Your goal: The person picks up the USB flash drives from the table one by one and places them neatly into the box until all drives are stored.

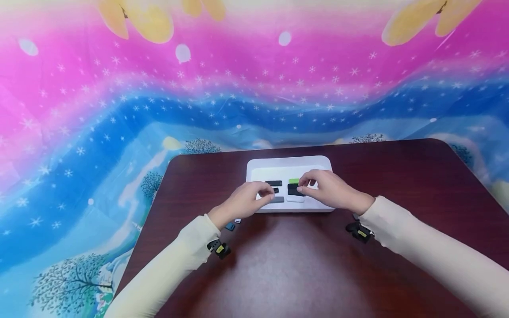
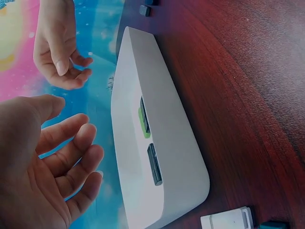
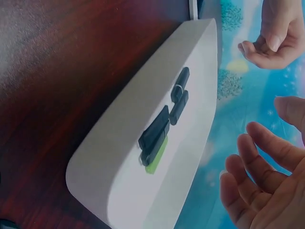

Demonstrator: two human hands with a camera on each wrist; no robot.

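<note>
A white tray [image 1: 292, 210] holds several small flash drives in two columns. On its left side lie a black flash drive [image 1: 273, 183], another dark one partly hidden, and a grey flash drive [image 1: 278, 199]. To the right are a green flash drive [image 1: 294, 181], black ones [image 1: 295, 191] and a white one [image 1: 295, 199]. My left hand [image 1: 248, 198] hovers over the tray's left side, fingers loosely bent and holding nothing. Over the right side hovers my right hand [image 1: 328, 190], likewise holding nothing. Both wrist views show air between each hand and the tray.
On the dark wooden table [image 1: 302, 265], a white flash drive [image 2: 228, 219] and a teal one [image 1: 230, 226] lie outside the tray near my left wrist. Small dark items [image 2: 144, 10] lie beyond the tray's other end. A patterned cloth [image 1: 238, 66] hangs behind the table.
</note>
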